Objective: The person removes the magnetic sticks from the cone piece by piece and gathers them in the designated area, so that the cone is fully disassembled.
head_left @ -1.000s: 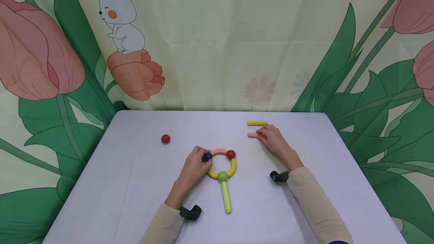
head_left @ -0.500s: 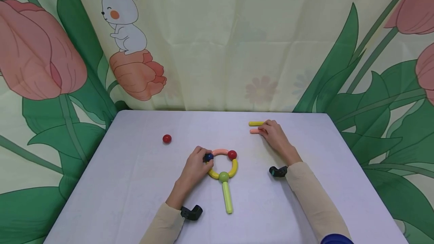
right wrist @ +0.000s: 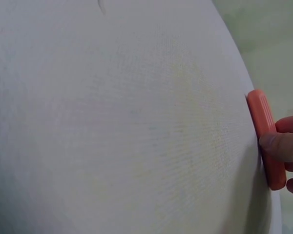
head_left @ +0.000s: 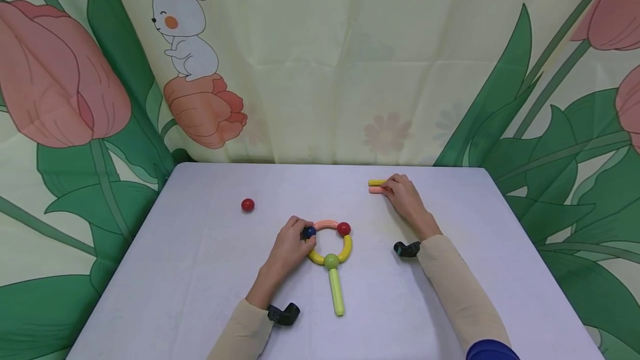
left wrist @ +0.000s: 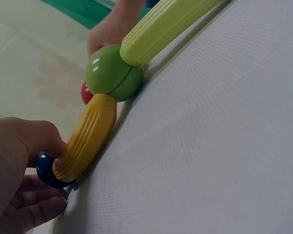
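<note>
L hand (head_left: 291,244) is clamping on the blue ball (head_left: 311,231) at the ring's (head_left: 347,248) upper L corner; the ball is touching a yellow arc (left wrist: 88,139). R hand (head_left: 405,198) is pinching the pink stick (head_left: 375,190) about mid-length, nr the bench's (head_left: 200,271) far edge. The stick is lying just beside the yellow stick (head_left: 376,183); whether they're touching, can't tell b/c R hand is covering their R ends.

Main risk, L side: if L hand is pulling or twisting, the blue ball is prob. parting from the yellow arc or the pink arc (head_left: 327,223), i.e. the ring is opening there. What's holding the joints isn't showing, so strength = unknown. Any tug is poss. also straining the green ball (head_left: 331,261), w/ the green stick (head_left: 337,293) acting as a lever on it.

R side: if grip is slipping, or R hand is pushing too far, the pink stick is prob. shoving the yellow stick toward the edge. A fall = poss. b/c the edge is lying so nr.

Loose red ball (head_left: 248,205) is resting apart, L of the ring; a careless knock from L hand is risking a roll, being round.
</note>
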Demonstrator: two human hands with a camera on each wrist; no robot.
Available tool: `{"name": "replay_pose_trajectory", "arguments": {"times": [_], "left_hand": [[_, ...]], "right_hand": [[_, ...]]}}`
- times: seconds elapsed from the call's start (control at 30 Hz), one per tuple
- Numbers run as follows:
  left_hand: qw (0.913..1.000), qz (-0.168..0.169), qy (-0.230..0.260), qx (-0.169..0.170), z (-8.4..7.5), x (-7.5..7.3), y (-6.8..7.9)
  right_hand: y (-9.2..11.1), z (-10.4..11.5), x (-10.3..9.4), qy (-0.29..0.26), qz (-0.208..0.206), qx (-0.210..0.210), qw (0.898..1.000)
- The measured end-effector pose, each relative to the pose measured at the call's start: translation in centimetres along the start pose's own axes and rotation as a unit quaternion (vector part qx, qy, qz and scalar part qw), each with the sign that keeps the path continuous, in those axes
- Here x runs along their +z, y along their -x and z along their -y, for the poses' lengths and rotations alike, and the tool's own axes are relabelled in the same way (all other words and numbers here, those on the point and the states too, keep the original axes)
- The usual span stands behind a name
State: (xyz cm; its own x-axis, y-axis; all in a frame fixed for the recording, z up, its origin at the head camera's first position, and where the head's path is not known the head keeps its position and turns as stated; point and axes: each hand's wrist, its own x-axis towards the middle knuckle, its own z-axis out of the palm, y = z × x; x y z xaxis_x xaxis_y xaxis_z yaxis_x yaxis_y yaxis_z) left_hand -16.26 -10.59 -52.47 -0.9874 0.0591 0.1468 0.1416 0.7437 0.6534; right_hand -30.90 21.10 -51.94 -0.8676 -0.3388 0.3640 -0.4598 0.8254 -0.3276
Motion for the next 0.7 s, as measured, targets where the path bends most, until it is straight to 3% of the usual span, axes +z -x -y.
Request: {"name": "replay_pose_trajectory", "arguments": {"times": [0.4,0.7], "left_hand": [[1.0000,0.003,-0.005,-0.007,-0.3,-0.1,0.0],[1.0000,0.002,-0.001,-0.005,-0.1,-0.1,0.0]], "right_hand": [[0.5,0.8,-0.9,-0.002,0.006,0.024,1.000],[1.7,2.1,-1.6,-0.005,0.053,0.083,0.995]]}}
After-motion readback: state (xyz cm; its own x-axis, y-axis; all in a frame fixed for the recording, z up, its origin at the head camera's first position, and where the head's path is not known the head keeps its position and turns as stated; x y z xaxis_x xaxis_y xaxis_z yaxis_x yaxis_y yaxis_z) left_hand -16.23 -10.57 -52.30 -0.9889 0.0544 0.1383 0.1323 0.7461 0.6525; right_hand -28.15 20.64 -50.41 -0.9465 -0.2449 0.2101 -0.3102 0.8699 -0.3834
